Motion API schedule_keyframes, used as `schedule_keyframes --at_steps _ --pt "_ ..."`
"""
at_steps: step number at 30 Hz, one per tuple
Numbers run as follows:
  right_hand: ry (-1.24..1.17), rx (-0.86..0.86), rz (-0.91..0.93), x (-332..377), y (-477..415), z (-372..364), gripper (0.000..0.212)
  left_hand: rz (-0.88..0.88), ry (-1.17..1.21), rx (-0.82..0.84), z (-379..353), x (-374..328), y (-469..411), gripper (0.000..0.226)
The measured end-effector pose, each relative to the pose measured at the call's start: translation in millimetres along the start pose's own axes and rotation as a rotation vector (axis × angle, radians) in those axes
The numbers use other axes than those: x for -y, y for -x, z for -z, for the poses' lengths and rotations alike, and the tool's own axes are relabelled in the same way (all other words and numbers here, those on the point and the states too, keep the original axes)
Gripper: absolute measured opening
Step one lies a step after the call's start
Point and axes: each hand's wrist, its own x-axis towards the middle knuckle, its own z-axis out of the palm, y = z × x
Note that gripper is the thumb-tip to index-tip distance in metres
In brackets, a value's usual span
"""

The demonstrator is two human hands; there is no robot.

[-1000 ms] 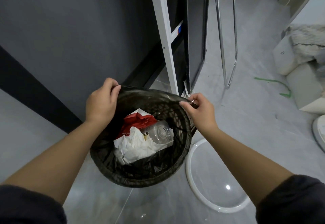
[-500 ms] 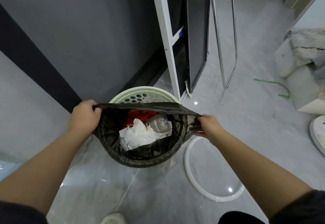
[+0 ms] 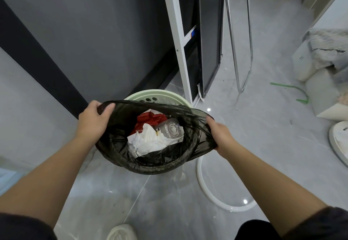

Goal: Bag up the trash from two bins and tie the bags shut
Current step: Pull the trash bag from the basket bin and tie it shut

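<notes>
Black bag held up over the floor, just in front of the pale green bin. Left hand with its grip pinching the bag's rim, thumb hooked over the edge; right hand clamped on the opposite rim, fingers wrapped under the film. Inside: crumpled white paper, a red carton, a clear plastic bottle.

Likely trouble: thin film stretching or tearing at either pinch under the load (mouth pulled wide and taut), or the rim slipping from one hand and spilling the trash. Bottle riding high, apt to roll out if the bag tips.

Small white lettering on the red carton, too small to read.
</notes>
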Motion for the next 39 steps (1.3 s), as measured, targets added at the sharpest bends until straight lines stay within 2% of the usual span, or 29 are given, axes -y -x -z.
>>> schedule_keyframes --at_steps 2,5,7,9,12,15,18,20,23,26,29,32,35,38,39 --pt "0.150 0.102 0.060 -3.8 5.3 3.9 0.046 -0.051 -0.118 0.113 6.4 7.8 4.2 0.043" --pt "0.448 0.265 0.101 -8.4 16.6 14.4 0.046 -0.091 -0.300 0.220 16.1 22.6 9.9 0.049" --pt "0.604 0.351 0.058 -10.4 21.4 20.0 0.036 -0.039 -0.288 0.298 22.3 29.3 13.4 0.044" --pt "0.666 0.410 0.013 -12.0 24.1 23.2 0.029 0.076 -0.173 0.454 27.7 33.1 16.9 0.036" --pt "0.672 0.493 -0.017 -10.9 28.4 23.5 0.023 0.230 -0.103 0.633 36.0 34.0 22.0 0.029" --pt "0.607 0.472 -0.013 -7.3 33.0 24.0 0.020 0.318 -0.020 0.606 41.1 38.4 23.2 0.028" --pt "0.470 0.419 0.025 -5.7 38.4 25.0 0.018 0.468 0.274 0.569 44.0 38.6 32.8 0.029" --pt "0.439 0.356 0.110 -6.3 44.6 24.4 0.015 0.499 0.382 0.535 42.0 33.7 43.5 0.024" --pt "0.433 0.238 0.259 -7.4 53.3 22.5 0.016 0.442 0.348 0.444 37.9 20.3 56.1 0.020" --pt "0.357 0.209 0.340 -0.4 59.7 20.6 0.012 0.365 0.296 0.359 39.8 6.1 54.7 0.023" --pt "0.272 0.141 0.388 13.5 58.9 18.0 0.012 0.280 0.259 0.322 42.6 -14.6 47.9 0.010" --pt "0.212 0.073 0.506 30.5 56.2 5.8 0.011 0.132 0.195 0.294 38.5 -32.9 38.7 0.014" --pt "0.225 0.193 0.636 39.5 55.2 -19.3 0.019 -0.049 0.062 0.298 32.9 -46.5 31.4 0.015" --pt "0.355 0.325 0.641 36.6 51.6 -50.9 0.017 -0.142 -0.003 0.312 30.1 -49.0 27.1 0.015" --pt "0.426 0.348 0.635 35.0 48.7 -61.5 0.022 -0.155 -0.008 0.308 30.6 -47.0 25.8 0.014"
